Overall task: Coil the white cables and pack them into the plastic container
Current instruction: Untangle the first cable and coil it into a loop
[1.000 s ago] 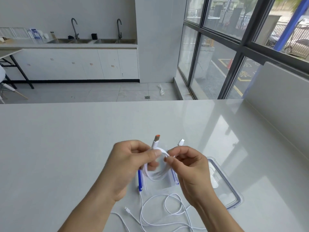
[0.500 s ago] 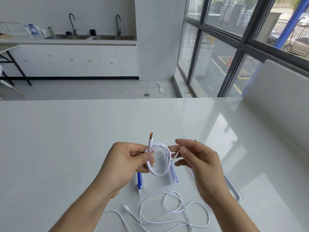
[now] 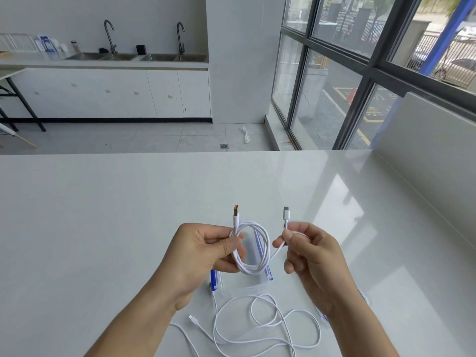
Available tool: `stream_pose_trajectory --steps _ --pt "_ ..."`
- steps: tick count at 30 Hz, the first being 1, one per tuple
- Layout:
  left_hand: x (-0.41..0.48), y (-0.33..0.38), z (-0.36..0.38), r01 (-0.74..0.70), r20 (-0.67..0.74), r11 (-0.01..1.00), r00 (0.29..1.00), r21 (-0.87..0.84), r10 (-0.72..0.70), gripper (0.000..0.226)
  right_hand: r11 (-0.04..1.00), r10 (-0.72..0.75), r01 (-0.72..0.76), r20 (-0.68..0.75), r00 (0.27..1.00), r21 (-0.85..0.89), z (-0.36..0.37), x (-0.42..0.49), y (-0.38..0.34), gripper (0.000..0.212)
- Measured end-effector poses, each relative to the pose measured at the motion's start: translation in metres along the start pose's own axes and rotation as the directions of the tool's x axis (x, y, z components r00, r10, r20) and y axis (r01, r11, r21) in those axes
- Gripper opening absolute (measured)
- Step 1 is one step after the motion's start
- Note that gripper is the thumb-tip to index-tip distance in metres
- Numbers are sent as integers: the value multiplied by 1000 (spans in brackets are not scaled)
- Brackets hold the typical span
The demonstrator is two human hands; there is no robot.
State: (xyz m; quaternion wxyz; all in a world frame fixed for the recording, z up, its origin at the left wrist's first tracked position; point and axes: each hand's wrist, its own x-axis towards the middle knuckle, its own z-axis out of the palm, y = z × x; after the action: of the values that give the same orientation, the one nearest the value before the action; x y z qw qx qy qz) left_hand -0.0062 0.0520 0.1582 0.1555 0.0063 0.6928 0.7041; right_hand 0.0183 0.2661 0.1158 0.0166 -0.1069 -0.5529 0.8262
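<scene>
The thumb (image 3: 233,244) of the left hand (image 3: 203,256) presses the coiled white cable (image 3: 250,271) against the curled fingers, so the loops are pinched together on their left side — the same grip as half a second ago. Out of this grip the orange USB-A plug (image 3: 236,211) stands straight up.

On the other side, the thumb and forefinger (image 3: 279,244) of the right hand (image 3: 313,258) pinch the free end of this cable just under its USB-C plug (image 3: 286,213). The other fingers are loosely curled below. Half a second ago these fingers were stretched out toward the coil and the plug was not seen. Now it points upward, about level with the orange one, and a short slack piece runs from the pinch down to the coil. The hands are also more apart than one second ago, when they nearly touched.

Both hands hold the cable in the air above the clear plastic container (image 3: 215,279) with blue clips, which sits on the white table (image 3: 103,228). Nearer to the person, a second white cable (image 3: 270,328) lies loose and uncoiled on the table — just beside the container.
</scene>
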Motion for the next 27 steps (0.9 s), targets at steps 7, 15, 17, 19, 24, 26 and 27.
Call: stream_pose_trajectory --steps 7,15,17,19,24,26,27 --pt "0 -2 -2 7 2 999 1000 31 -7 14 818 -109 146 100 989 -556 -8 -4 1 21" --pt "4 -4 3 46 27 991 998 123 -49 17 947 -68 143 257 964 -286 2 -6 3 8" --pt "4 -5 3 58 12 989 998 137 -60 17 970 -56 120 285 957 -214 2 -5 7 16" --pt "5 -7 3 63 -6 986 998 154 -63 16 976 -55 120 325 944 -183 2 -4 10 27" --pt "7 -10 1 74 -18 983 997 167 -72 14 952 -97 219 464 880 -216 -1 -6 14 48" --pt "7 -10 -2 78 -17 983 997 169 -76 14 947 -96 239 527 845 -212 -6 -6 10 46" --pt "7 -10 -3 80 -17 982 997 169 -78 14 951 -81 230 553 829 -205 -7 -6 8 47"
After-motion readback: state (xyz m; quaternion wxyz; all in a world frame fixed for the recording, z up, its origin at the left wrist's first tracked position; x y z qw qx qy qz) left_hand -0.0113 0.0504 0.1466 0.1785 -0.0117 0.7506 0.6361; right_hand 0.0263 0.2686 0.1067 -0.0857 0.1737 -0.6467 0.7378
